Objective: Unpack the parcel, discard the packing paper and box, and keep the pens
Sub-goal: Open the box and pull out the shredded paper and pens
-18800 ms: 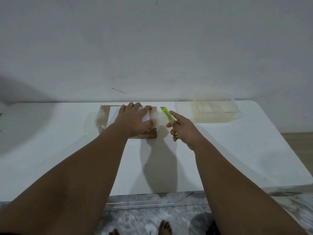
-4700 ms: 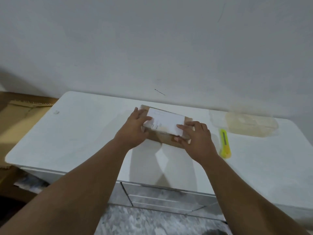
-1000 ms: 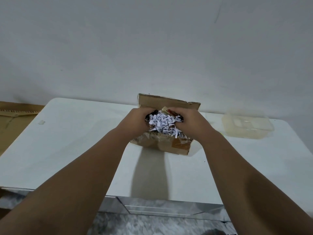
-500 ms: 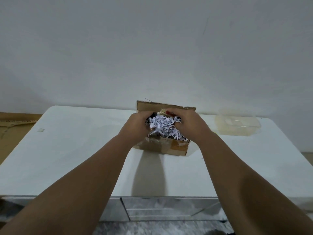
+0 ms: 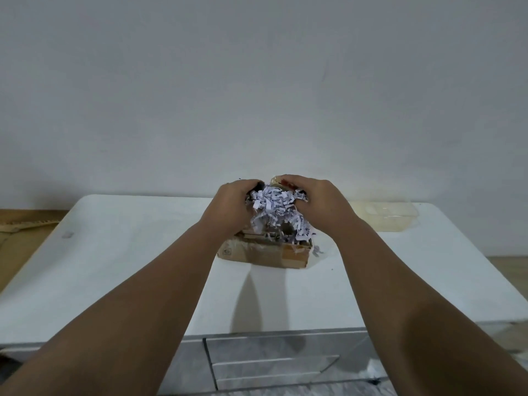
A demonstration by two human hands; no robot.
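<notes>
White paper wad (image 5: 275,208), one, gripped by left hand (image 5: 231,205) and right hand (image 5: 320,201); one box (image 5: 265,252) below.

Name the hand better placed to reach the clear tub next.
Right, probably. The clear tub sits at the right of the table, near the right hand; the left hand would have to cross over the box. Both hands grip the shredded paper.
</notes>
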